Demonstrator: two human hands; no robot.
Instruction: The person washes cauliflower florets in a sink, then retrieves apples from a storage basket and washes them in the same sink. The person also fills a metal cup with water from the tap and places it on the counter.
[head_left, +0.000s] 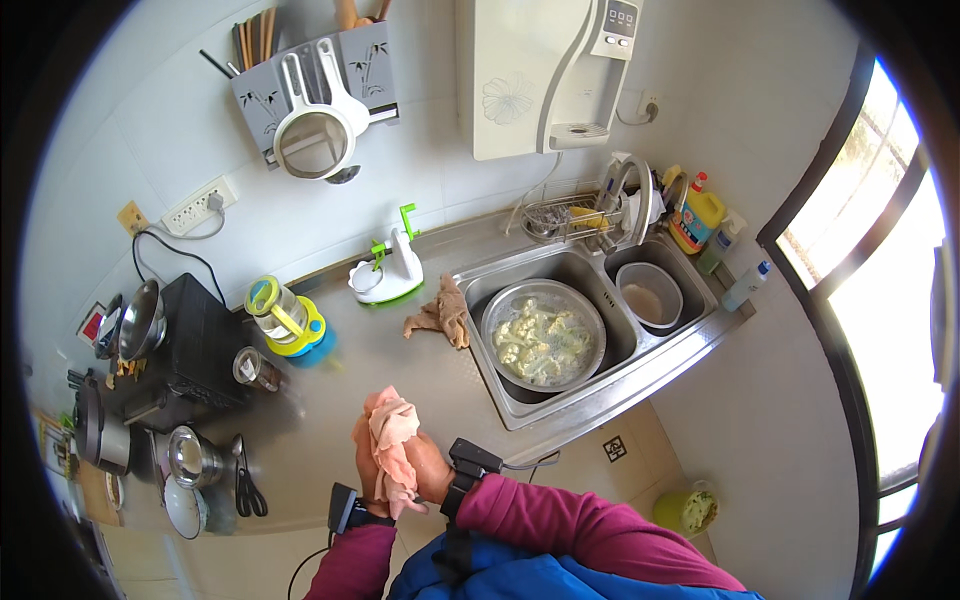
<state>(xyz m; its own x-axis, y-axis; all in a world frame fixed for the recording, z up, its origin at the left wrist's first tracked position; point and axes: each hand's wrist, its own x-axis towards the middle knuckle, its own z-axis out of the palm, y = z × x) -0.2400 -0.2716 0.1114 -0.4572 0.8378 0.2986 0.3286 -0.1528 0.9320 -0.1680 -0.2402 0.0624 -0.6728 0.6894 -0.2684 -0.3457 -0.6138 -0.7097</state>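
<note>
A crumpled pink cloth (394, 435) is bunched between my two hands, close to the counter's front edge. My left hand (365, 465) grips it from the left, its fingers partly covered by the folds. From the right, my right hand (430, 466) closes on the same cloth. Beyond the hands, a brown rag (444, 311) lies on the steel counter (405, 367) against the sink's left rim. In the large sink basin (619, 330) sits a metal bowl (600, 349) of water with cauliflower florets (540, 345) in it.
The smaller basin holds a round container (679, 300) of cloudy liquid. A green-handled white grinder (397, 270), a yellow-trimmed electric kettle (289, 319) and a glass jar (255, 370) stand along the back. Black scissors (247, 487) lie at left. A green bin (675, 510) stands on the floor.
</note>
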